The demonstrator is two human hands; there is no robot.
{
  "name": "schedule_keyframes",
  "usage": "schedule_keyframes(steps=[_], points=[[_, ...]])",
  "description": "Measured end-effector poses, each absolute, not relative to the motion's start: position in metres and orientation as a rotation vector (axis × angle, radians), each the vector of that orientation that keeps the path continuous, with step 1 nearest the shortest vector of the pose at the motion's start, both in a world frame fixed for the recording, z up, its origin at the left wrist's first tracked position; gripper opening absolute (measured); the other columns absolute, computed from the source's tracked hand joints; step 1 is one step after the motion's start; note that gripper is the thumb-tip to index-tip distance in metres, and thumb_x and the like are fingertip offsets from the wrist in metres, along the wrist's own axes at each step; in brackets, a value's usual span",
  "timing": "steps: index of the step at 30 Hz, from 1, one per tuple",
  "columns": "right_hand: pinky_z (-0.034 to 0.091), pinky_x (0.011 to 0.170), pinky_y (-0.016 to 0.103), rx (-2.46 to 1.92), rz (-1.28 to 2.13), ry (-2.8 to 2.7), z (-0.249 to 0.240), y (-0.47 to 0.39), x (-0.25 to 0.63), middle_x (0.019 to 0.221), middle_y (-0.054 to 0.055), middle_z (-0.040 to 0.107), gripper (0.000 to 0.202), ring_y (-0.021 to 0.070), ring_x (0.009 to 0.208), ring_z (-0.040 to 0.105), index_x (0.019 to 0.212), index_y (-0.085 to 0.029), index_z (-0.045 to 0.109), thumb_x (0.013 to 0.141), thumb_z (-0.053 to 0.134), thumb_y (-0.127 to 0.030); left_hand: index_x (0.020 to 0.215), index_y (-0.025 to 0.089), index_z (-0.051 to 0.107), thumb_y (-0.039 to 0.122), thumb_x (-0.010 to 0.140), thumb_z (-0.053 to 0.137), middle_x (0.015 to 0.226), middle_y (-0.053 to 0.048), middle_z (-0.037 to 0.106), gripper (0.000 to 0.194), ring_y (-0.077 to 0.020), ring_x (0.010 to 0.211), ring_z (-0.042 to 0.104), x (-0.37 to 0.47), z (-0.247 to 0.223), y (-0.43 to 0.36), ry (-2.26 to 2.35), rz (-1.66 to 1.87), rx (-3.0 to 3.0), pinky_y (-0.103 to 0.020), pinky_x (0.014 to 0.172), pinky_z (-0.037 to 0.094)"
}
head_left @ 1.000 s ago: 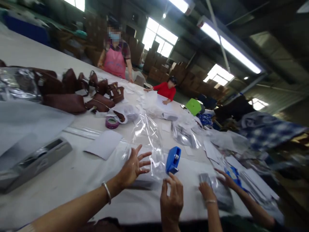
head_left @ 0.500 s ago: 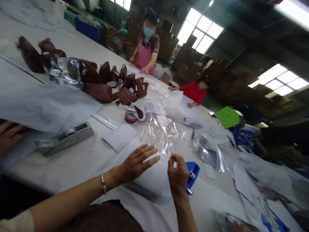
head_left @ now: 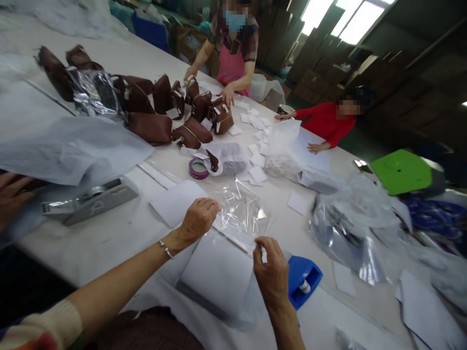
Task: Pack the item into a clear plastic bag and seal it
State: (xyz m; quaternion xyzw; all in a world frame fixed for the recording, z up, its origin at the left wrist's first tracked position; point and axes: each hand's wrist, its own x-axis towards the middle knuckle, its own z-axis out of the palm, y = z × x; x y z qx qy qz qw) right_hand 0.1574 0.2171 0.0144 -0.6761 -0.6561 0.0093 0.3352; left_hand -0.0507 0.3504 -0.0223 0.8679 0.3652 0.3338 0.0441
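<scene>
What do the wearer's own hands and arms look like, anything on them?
The left hand is ungloved, with a slim silvery bracelet at the wrist and a cream sleeve cuff up the forearm. The right hand is ungloved; no bracelet or sleeve shows.

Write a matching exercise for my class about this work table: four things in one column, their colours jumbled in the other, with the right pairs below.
Things
1. Tape dispenser beside the right hand
2. Tape roll
3. Handbags
4. Plastic at the left hand

Colours
A. Brown
B. Clear, with shiny creases
C. Blue
D. Purple

Right pairs: 1-C, 2-D, 3-A, 4-B
</scene>
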Motion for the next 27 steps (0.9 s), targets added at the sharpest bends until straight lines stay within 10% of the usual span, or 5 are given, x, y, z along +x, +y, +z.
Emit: schedule_keyframes(steps=[11, 19, 23, 27], points=[[0.044, 0.065, 0.028, -2.200, -0.088, -1.404, -0.041, 0.243, 0.203, 0.086, 0.006, 0.067, 0.036, 0.0171, 0.071, 0.061, 0.096, -0.019, 0.064, 0.098, 0.040, -0.045, 0.098, 0.018, 0.062, 0.023, 0.102, 0.046, 0.076, 0.000, 0.059, 0.018, -0.0138, 0.069, 0.056, -0.052, -0.038, 0.369, 0.969, 0.807, 2.799, -0.024, 0.064, 0.040], [0.035, 0.053, 0.029, -2.559, 0.635, -0.845, -0.054, 0.234, 0.218, 0.062, 0.002, 0.064, 0.048, 0.0177, 0.055, 0.051, 0.072, -0.023, 0.067, 0.077, 0.057, -0.070, 0.095, 0.020, 0.063, 0.031, 0.087, 0.067, 0.083, -0.004, 0.067, 0.015, -0.0208, 0.078, 0.064, -0.087, -0.074, 0.400, 1.576, 0.160, 2.152, -0.026, 0.060, 0.039], [0.021, 0.037, 0.022, -2.028, 0.947, -0.270, -0.065, 0.242, 0.215, 0.065, 0.002, 0.067, 0.046, 0.0057, 0.038, 0.030, 0.074, -0.018, 0.068, 0.059, 0.078, -0.059, 0.079, 0.018, 0.060, 0.045, 0.084, 0.065, 0.076, -0.003, 0.067, 0.028, -0.0181, 0.071, 0.065, -0.071, -0.064, 0.411, 1.489, 0.286, 1.365, -0.021, 0.048, 0.038], [0.021, 0.032, 0.011, -1.583, 1.216, 0.042, -0.057, 0.251, 0.225, 0.087, 0.005, 0.075, 0.041, -0.0030, 0.037, 0.027, 0.082, -0.017, 0.071, 0.048, 0.091, -0.027, 0.092, 0.017, 0.061, 0.026, 0.069, 0.081, 0.115, -0.007, 0.068, 0.031, -0.0181, 0.099, 0.067, -0.051, -0.047, 0.419, 1.131, 0.528, 0.580, -0.012, 0.048, 0.042]])
